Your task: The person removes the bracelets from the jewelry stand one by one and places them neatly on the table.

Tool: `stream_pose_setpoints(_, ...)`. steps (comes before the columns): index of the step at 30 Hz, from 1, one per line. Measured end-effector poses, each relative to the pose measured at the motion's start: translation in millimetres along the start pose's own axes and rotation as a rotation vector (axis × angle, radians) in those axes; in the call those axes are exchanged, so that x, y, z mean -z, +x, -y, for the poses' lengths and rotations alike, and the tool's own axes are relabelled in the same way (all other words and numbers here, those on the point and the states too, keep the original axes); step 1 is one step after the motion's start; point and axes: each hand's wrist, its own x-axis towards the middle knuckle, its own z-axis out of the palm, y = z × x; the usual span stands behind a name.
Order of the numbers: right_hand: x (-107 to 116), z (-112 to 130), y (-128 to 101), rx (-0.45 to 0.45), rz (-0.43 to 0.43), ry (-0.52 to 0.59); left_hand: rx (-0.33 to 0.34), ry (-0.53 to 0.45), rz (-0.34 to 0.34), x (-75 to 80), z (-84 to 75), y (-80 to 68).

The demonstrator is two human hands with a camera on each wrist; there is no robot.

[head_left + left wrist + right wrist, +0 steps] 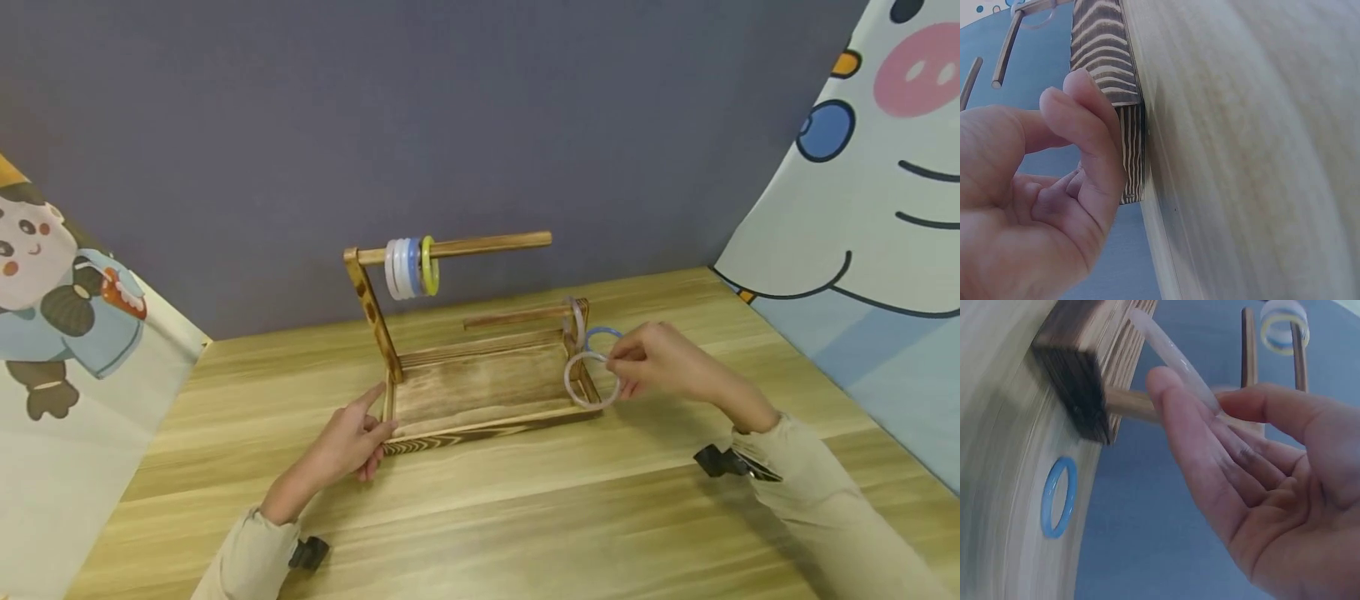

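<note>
A wooden bangle stand [487, 431] has a tray base and two horizontal bars at different heights. My left hand [348, 437] holds its front left corner; in the left wrist view, curled fingers [1088, 134] touch the striped base end. Between thumb and fingertips, my right hand [667, 367] pinches a pale translucent bangle [567, 385], upright before the stand's right end. Another pale bangle [578, 323] hangs on the lower bar [517, 317]. Several white and blue bangles and a yellow bangle [430, 267] hang on the upper bar [495, 242].
A blue bangle [1051, 515] lies on the wooden table [510, 525], just right of the stand. Behind the table rises a grey panel [450, 125]. Cartoon-printed sheets stand at the left [45, 467] and the right [847, 242].
</note>
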Motion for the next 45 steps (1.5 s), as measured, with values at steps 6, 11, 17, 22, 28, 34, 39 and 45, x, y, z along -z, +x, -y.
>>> stream_pose_setpoints(6, 16.4, -17.9, -1.1, -0.024, -0.054, 0.01, 0.003, -0.002, 0.006, -1.6, 0.5, -1.6)
stream_pose_setpoints(11, 28.7, -34.5, 0.0, -0.028, -0.133, 0.012, 0.002, -0.005, 0.002, -0.8, 0.0, -0.7)
stream_pose_setpoints(17, 37.0, -59.6, 1.7, -0.048, -0.22, 0.01, 0.0, -0.005, 0.009, -0.1, -0.3, -0.9)
stream_pose_setpoints(22, 40.4, -79.6, -5.3, -0.034, -0.335, 0.0, -0.014, -0.015, 0.045, -4.5, 0.7, 1.0)
stream_pose_setpoints(28, 41.6, -93.5, 1.4, -0.034, -0.386, 0.038, -0.007, -0.007, 0.016, -2.7, 0.6, -1.2)
stream_pose_setpoints(34, 43.3, -106.3, 8.2, -0.113, -0.349, 0.184, -0.02, 0.007, 0.017, 0.3, 0.3, -1.8)
stream_pose_setpoints(39, 44.2, -116.9, 9.2, -0.178, -0.328, 0.284, -0.01, 0.005, 0.014, 0.3, 0.6, -1.4)
stream_pose_setpoints(45, 45.4, -126.8, 6.4, -0.211, -0.317, 0.353, -0.009, -0.002, 0.02, 0.7, 0.6, -1.4)
